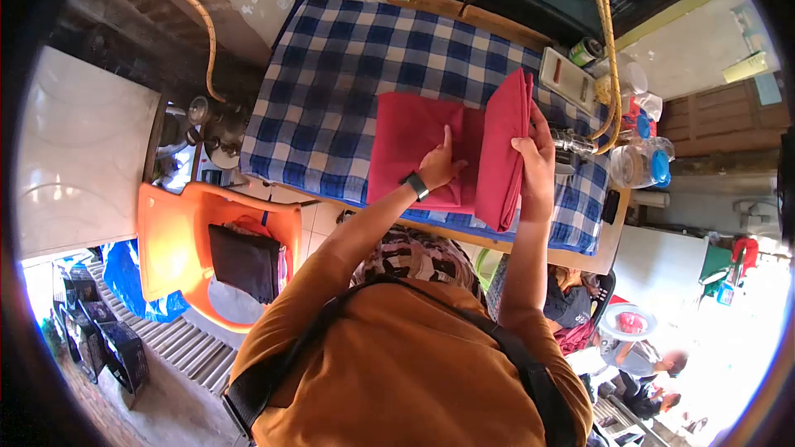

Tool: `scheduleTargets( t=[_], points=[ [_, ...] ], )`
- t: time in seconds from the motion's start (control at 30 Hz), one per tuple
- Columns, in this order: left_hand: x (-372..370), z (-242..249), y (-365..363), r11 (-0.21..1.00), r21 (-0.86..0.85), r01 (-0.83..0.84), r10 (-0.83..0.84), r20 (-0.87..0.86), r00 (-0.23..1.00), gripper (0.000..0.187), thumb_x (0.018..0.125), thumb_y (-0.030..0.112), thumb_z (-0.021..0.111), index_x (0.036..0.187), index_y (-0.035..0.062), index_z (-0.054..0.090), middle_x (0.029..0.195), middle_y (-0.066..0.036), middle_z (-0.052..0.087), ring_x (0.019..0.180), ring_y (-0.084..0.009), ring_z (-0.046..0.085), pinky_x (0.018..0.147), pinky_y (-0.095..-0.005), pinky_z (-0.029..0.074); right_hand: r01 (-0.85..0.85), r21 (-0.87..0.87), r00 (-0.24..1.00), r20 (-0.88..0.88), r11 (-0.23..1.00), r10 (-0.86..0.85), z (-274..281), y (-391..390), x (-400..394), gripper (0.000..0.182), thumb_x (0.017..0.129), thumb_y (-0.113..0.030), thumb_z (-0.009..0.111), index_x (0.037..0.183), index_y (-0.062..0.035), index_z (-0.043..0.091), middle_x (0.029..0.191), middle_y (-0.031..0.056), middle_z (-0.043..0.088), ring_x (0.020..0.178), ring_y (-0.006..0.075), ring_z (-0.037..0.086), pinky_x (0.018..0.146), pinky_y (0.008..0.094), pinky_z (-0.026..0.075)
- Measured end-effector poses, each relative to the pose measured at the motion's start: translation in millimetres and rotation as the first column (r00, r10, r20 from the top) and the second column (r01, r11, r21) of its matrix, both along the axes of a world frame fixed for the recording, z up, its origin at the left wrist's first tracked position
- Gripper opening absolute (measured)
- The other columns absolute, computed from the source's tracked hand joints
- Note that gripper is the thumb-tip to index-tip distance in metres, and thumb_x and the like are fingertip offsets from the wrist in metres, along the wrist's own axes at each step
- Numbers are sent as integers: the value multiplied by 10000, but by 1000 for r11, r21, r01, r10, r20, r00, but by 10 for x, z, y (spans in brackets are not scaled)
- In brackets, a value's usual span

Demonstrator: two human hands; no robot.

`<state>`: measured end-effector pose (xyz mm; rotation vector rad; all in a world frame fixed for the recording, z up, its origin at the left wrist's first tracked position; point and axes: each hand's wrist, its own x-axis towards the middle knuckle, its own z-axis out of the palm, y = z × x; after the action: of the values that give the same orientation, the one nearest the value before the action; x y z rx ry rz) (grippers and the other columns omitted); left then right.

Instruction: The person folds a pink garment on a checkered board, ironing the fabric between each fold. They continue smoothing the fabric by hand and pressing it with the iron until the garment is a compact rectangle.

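A red cloth [416, 141], folded into a flat pad, lies on a blue-and-white checked tablecloth [331, 74]. My left hand [440, 165], with a dark watch at the wrist, rests on its flat part with the index finger stretched out and the thumb apart. The other fingers are partly hidden. On the right, a thick folded section of the same cloth stands raised and tilted. My right hand [534, 157] grips that section's outer edge, thumb on the near face and fingers behind it.
An orange chair [178, 232] with folded dark fabric [244, 261] stands at the left. Along the table's right side are a pale tray [567, 79], jars [633, 164] and a hanging yellow hose [611, 50]. Other people [654, 364] are at lower right.
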<state>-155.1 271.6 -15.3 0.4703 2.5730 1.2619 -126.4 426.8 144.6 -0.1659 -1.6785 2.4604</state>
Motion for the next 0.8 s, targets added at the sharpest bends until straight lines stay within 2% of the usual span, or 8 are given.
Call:
scheduleTargets(
  t=[0.1,0.17,0.23,0.3,0.43,0.53,0.67,0.8],
  points=[
    [-161,255,-116,995,73,64,-68,59,996,745,855,312,606,1429,20,232,693,-196,631,671,-388,619,605,-512,471,6,14,999,42,1000,-7,28,41,39,680,743,74,506,1397,49,322,1264,133,541,1085,169,566,919,275,449],
    [-556,156,-307,982,189,0,136,-707,694,492,903,325,547,1290,34,461,854,-147,646,834,-339,593,705,-451,470,17,-6,999,43,1000,-16,26,46,52,676,745,71,507,1396,46,327,1240,129,559,1060,167,579,900,268,455],
    [-904,203,-534,928,-232,-292,67,-666,743,305,943,313,493,1106,70,577,966,-122,613,935,-308,543,781,-429,437,69,-17,998,8,998,-68,57,-19,59,682,746,65,508,1401,38,322,1192,117,584,1017,155,589,874,261,465],
    [-1157,-42,-795,888,-443,-120,-90,-425,901,274,940,324,492,1063,92,572,1002,-107,596,920,-311,543,797,-469,401,84,0,996,20,996,-84,36,-39,87,685,746,61,512,1404,32,323,1173,112,589,998,148,590,859,257,469],
    [-1248,-264,-887,937,-342,79,-235,-445,864,274,938,345,491,1021,94,562,1065,-103,582,973,-313,527,874,-533,355,119,135,990,53,984,-127,85,-116,88,695,744,50,524,1409,14,326,1119,98,597,936,133,591,823,247,477],
    [-999,-160,-738,887,-402,-228,-64,-596,800,318,920,376,513,1056,92,555,1128,-100,557,1067,-318,493,961,-555,303,191,61,980,40,980,-193,204,-167,87,701,738,43,527,1410,11,330,1090,99,602,909,133,595,809,243,480],
    [-227,194,-602,820,-304,485,-571,-491,658,576,865,397,554,1326,73,436,1402,-146,394,1362,-331,277,1110,-585,98,220,169,971,55,961,-232,271,-35,139,723,732,38,524,1421,11,306,1051,103,626,899,130,601,804,241,483],
    [209,-28,-578,669,-349,656,-742,-365,562,654,874,357,532,1418,57,329,1492,-174,263,1409,-316,190,1138,-553,56,245,175,963,74,954,-261,290,1,175,727,729,42,522,1423,5,307,1029,100,633,876,124,602,790,234,480]
  ],
)
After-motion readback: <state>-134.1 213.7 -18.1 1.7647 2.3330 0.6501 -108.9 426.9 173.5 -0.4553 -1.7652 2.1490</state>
